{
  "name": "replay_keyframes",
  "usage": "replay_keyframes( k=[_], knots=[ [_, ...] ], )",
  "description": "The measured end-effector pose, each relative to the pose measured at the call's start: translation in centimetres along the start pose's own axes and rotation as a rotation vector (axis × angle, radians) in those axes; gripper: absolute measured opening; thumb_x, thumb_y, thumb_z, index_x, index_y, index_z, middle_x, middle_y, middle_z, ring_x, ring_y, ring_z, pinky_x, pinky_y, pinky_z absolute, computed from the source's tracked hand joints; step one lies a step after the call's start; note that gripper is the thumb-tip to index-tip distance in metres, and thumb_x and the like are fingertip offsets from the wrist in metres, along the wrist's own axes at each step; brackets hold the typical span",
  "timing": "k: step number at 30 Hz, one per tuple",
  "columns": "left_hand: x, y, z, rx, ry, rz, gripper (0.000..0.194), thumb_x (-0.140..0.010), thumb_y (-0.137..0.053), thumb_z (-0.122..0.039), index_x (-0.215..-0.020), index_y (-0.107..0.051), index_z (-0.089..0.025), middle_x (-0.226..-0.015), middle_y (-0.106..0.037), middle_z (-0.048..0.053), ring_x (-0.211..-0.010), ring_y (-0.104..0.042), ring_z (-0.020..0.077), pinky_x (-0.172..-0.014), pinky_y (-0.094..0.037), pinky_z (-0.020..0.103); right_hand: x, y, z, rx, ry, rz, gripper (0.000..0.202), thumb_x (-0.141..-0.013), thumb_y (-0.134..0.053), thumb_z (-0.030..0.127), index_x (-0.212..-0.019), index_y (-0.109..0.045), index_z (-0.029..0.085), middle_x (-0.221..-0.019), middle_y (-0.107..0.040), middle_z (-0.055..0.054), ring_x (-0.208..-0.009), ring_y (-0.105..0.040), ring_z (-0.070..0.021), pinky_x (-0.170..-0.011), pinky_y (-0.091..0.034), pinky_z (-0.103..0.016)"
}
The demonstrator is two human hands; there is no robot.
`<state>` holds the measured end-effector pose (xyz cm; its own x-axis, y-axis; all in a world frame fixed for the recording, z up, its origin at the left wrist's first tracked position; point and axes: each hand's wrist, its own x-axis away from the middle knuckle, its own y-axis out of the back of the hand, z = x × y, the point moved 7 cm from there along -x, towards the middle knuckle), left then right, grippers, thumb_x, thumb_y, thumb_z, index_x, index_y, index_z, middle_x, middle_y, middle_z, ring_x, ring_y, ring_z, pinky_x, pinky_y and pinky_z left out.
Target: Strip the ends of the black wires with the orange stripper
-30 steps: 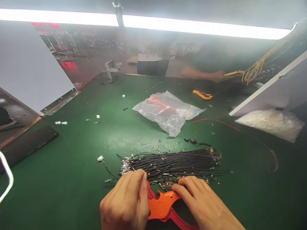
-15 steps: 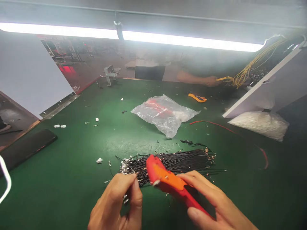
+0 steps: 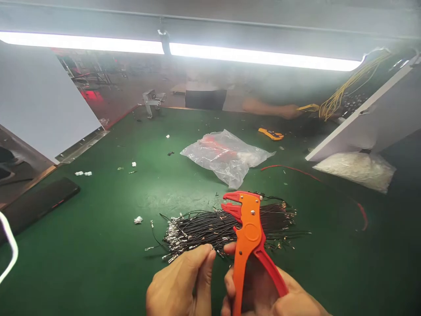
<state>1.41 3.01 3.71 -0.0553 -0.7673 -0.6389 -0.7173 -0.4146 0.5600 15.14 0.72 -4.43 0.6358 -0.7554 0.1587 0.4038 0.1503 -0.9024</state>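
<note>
An orange and red wire stripper [image 3: 251,232] stands upright in my right hand [image 3: 263,285], its notched jaws at the top and parted. The fingers of that hand wrap around its handles. My left hand [image 3: 184,281] is just to the left, thumb and forefinger pinched together; anything between the fingertips is too small to make out. Behind both hands lies a bundle of black wires [image 3: 197,228], with metal terminals at the left ends and copper-coloured tips at the right. The stripper hides part of the bundle.
Beyond the wires lies a clear plastic bag [image 3: 226,153] with red and white contents. A yellow hand tool [image 3: 271,134], a red wire [image 3: 289,169] and a bag of white pieces [image 3: 357,171] are to the right. Across the bench, a person's hand [image 3: 289,111] holds a yellow tool.
My right hand has turned the wire stripper from a leftward slant to upright, its flat side now facing me. My left hand has shifted right, still pinched, nearer the tool.
</note>
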Motion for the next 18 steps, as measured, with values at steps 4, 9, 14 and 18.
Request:
replay_keyframes(
  k=[4,9,14,18],
  knots=[
    [0.4,-0.1,-0.2,0.002,0.026,-0.010,0.016,-0.099,-0.053,-0.024,-0.098,-0.069,-0.024,-0.077,-0.080,-0.002,-0.054,-0.073,0.0096,-0.055,-0.057,0.014,0.0,0.3,-0.6,0.073,0.001,0.003,0.061,-0.074,-0.083,0.015,-0.130,-0.062,0.029,-0.104,-0.076,-0.001,-0.096,-0.073,-0.0171,-0.091,-0.048,-0.035],
    [1.1,-0.6,0.6,-0.039,0.079,-0.006,0.023,-0.103,-0.045,-0.024,-0.110,-0.067,-0.021,-0.089,-0.082,0.002,-0.062,-0.076,0.0105,-0.063,-0.059,0.016,-0.2,0.1,-0.8,0.147,0.013,0.005,0.069,-0.068,-0.090,0.038,-0.130,-0.060,0.029,-0.105,-0.075,0.001,-0.097,-0.071,-0.0152,-0.088,-0.047,-0.029],
    [0.8,-0.4,0.5,-0.038,0.061,0.002,0.018,-0.102,-0.048,-0.025,-0.098,-0.065,-0.021,-0.078,-0.080,-0.002,-0.056,-0.074,0.0103,-0.054,-0.056,0.016,-0.3,0.6,-1.2,0.370,-0.173,-0.139,0.043,-0.091,-0.059,0.056,-0.122,-0.062,0.026,-0.092,-0.076,-0.004,-0.104,-0.073,-0.0261,-0.095,-0.051,-0.044],
    [0.6,-0.3,0.2,-0.051,0.009,0.003,0.016,-0.100,-0.052,-0.019,-0.092,-0.066,-0.020,-0.073,-0.079,-0.001,-0.055,-0.073,0.0097,-0.053,-0.055,0.015,-0.2,-0.3,0.0,0.493,-0.138,-0.170,0.040,-0.099,-0.047,0.053,-0.121,-0.065,0.026,-0.096,-0.077,-0.005,-0.106,-0.073,-0.0291,-0.094,-0.053,-0.048]
  ],
)
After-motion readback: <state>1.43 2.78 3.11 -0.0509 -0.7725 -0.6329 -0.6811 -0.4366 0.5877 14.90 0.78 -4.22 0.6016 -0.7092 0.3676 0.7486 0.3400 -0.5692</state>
